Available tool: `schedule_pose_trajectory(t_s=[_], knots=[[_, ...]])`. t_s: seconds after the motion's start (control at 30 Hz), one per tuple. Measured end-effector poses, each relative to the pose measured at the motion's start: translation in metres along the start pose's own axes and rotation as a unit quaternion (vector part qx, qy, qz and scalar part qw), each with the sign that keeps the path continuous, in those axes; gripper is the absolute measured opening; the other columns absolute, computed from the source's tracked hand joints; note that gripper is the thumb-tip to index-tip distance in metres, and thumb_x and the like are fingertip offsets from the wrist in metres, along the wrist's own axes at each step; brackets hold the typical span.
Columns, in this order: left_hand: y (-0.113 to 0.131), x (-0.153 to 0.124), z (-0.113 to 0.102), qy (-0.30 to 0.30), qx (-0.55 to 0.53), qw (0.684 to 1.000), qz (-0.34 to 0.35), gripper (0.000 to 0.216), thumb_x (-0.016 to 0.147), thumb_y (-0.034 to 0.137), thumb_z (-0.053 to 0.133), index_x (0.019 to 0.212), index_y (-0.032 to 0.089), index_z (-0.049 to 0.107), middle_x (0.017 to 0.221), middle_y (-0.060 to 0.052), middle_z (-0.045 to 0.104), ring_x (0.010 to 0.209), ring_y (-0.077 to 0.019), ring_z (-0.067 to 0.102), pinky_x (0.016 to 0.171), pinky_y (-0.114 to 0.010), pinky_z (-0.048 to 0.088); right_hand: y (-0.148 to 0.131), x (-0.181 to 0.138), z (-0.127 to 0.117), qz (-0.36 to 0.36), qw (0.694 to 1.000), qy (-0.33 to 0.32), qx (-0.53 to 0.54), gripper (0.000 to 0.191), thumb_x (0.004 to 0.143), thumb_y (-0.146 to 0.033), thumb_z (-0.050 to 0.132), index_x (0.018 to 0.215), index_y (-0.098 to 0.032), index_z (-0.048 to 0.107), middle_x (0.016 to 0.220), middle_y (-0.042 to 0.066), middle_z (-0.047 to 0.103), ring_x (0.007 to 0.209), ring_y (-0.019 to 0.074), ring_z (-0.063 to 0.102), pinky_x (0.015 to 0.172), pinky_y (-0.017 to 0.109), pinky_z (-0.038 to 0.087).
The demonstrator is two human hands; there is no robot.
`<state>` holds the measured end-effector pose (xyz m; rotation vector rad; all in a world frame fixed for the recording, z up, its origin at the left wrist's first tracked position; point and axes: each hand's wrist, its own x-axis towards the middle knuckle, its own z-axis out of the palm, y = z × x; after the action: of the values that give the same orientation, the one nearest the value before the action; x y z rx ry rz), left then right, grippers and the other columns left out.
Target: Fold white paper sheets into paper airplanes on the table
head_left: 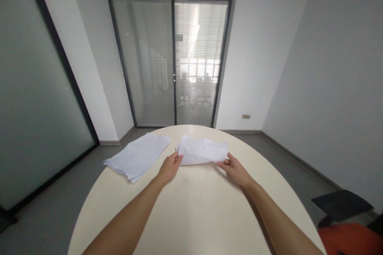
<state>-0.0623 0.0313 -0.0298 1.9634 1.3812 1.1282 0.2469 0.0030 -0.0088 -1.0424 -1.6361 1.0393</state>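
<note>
A crumpled, partly folded white paper sheet (203, 150) lies on the round cream table (194, 211), near its far side. My left hand (170, 167) pinches the sheet's left edge with closed fingers. My right hand (235, 168) grips the sheet's right lower corner, fingers curled on it. Both arms reach forward across the table top.
A stack of white paper sheets (138, 155) lies to the left of my left hand, near the table's edge. Glass sliding doors with blinds (173, 61) stand behind the table. A dark chair and an orange seat (350, 235) sit at the lower right.
</note>
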Motion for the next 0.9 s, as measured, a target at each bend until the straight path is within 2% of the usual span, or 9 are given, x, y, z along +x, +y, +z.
schedule_pose_trajectory(t_s=[0.1,0.2,0.3,0.4,0.53,0.63,0.73,0.83,0.9], knots=[[-0.001,0.000,0.001,0.004,0.001,1.000,0.000,0.034,0.095,0.046,0.043,0.072,0.021,0.043,0.060,0.006,0.045,0.058,-0.0124,0.042,0.058,-0.024,0.027,0.000,0.002,0.002,-0.028,0.998,0.014,-0.061,0.051,0.086,-0.056,0.063,0.123,-0.021,0.062,0.126,0.012,0.068,0.117,0.0297,0.063,0.105,0.046,0.046],[-0.002,0.000,0.001,0.016,0.015,1.000,0.003,0.034,0.095,0.045,0.043,0.070,0.022,0.041,0.059,0.007,0.041,0.057,-0.0123,0.040,0.057,-0.025,0.025,0.000,0.003,0.001,-0.049,0.992,0.017,-0.112,0.042,0.090,-0.055,0.056,0.110,-0.020,0.069,0.118,0.011,0.071,0.114,0.0294,0.063,0.105,0.044,0.044],[-0.002,0.001,0.000,0.023,0.033,0.999,-0.004,0.034,0.095,0.043,0.043,0.069,0.022,0.041,0.058,0.007,0.039,0.056,-0.0123,0.038,0.056,-0.025,0.024,0.002,0.003,-0.003,-0.051,0.986,0.038,-0.152,0.038,0.091,-0.054,0.054,0.096,-0.019,0.068,0.102,0.009,0.074,0.100,0.0269,0.065,0.094,0.039,0.049],[0.000,0.001,0.000,0.024,0.034,0.999,-0.012,0.032,0.096,0.042,0.043,0.071,0.021,0.046,0.060,0.006,0.044,0.057,-0.0127,0.042,0.057,-0.025,0.026,0.007,0.004,-0.007,-0.044,0.982,0.067,-0.173,0.037,0.091,-0.054,0.053,0.089,-0.018,0.065,0.091,0.008,0.072,0.090,0.0238,0.064,0.082,0.033,0.049],[0.004,0.000,0.000,0.028,0.040,0.999,-0.020,0.030,0.097,0.039,0.044,0.078,0.019,0.055,0.066,0.002,0.056,0.062,-0.0137,0.050,0.059,-0.024,0.030,0.017,0.006,-0.010,-0.036,0.983,0.082,-0.157,0.038,0.090,-0.052,0.055,0.104,-0.018,0.063,0.093,0.008,0.070,0.091,0.0224,0.063,0.080,0.032,0.049],[0.004,-0.001,0.000,0.032,0.066,0.997,-0.032,0.025,0.096,0.035,0.049,0.079,0.019,0.057,0.064,0.002,0.058,0.060,-0.0137,0.051,0.059,-0.024,0.030,0.023,0.006,-0.011,-0.012,0.987,0.078,-0.139,0.051,0.088,-0.052,0.057,0.124,-0.016,0.054,0.082,0.004,0.066,0.077,0.0188,0.062,0.072,0.032,0.049],[0.002,-0.001,0.001,0.026,0.079,0.996,-0.037,0.013,0.094,0.030,0.054,0.098,0.019,0.059,0.065,0.003,0.060,0.060,-0.0142,0.054,0.058,-0.024,0.030,0.025,0.003,-0.011,0.004,0.989,0.054,-0.137,0.059,0.087,-0.050,0.060,0.134,-0.017,0.047,0.077,0.000,0.063,0.068,0.0160,0.058,0.065,0.030,0.048],[0.000,-0.001,0.001,0.021,0.100,0.994,-0.042,0.035,0.093,0.026,0.056,0.127,0.020,0.049,0.066,0.004,0.061,0.064,-0.0158,0.058,0.061,-0.024,0.033,0.024,0.001,-0.010,0.003,0.989,0.047,-0.139,0.060,0.086,-0.048,0.060,0.136,-0.018,0.046,0.077,0.000,0.062,0.068,0.0158,0.057,0.063,0.029,0.048],[0.000,-0.001,0.001,0.017,0.112,0.992,-0.051,0.048,0.093,0.025,0.056,0.139,0.020,0.041,0.069,0.004,0.062,0.067,-0.0165,0.060,0.065,-0.024,0.036,0.022,0.001,-0.009,-0.008,0.989,0.053,-0.140,0.059,0.088,-0.049,0.059,0.137,-0.019,0.045,0.078,0.000,0.061,0.070,0.0164,0.058,0.065,0.029,0.049]])
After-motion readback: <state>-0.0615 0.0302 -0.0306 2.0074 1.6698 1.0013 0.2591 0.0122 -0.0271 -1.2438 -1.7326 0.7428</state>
